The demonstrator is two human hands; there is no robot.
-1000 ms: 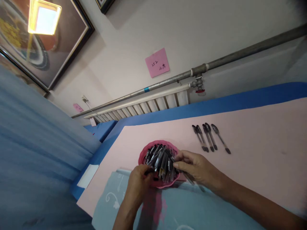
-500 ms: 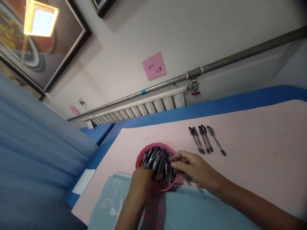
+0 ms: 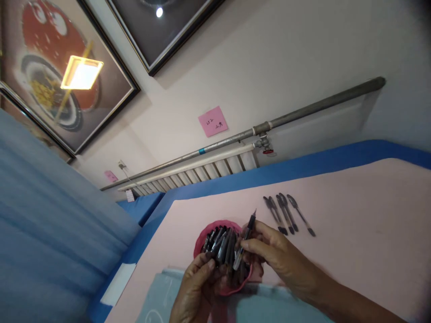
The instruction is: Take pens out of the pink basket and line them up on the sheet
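Note:
A pink scallop-rimmed basket (image 3: pixel 198 244) holds a heap of dark and clear pens (image 3: pixel 220 244). My right hand (image 3: pixel 272 249) grips a pen (image 3: pixel 249 229) above the basket's right side, its bare narrow tip pointing up and away. At the near left rim is my left hand (image 3: pixel 197 280), thumb and fingers pinched together; what they hold, if anything, I cannot make out. Beyond my right hand, several capped black pens (image 3: pixel 283 213) lie roughly side by side on the pink sheet (image 3: pixel 353 215).
Light blue cloth (image 3: pixel 272 305) lies along the near edge, under the basket's front. White paper (image 3: pixel 118 283) rests at the left, near a blue curtain (image 3: pixel 60 215). A radiator (image 3: pixel 208 170) and a metal pipe (image 3: pixel 229 140) run along the wall behind.
My left hand has drawn back from among the pens to the near rim. The pen in my right hand has swung from slanting down to the right to tip up. The view has tilted upward.

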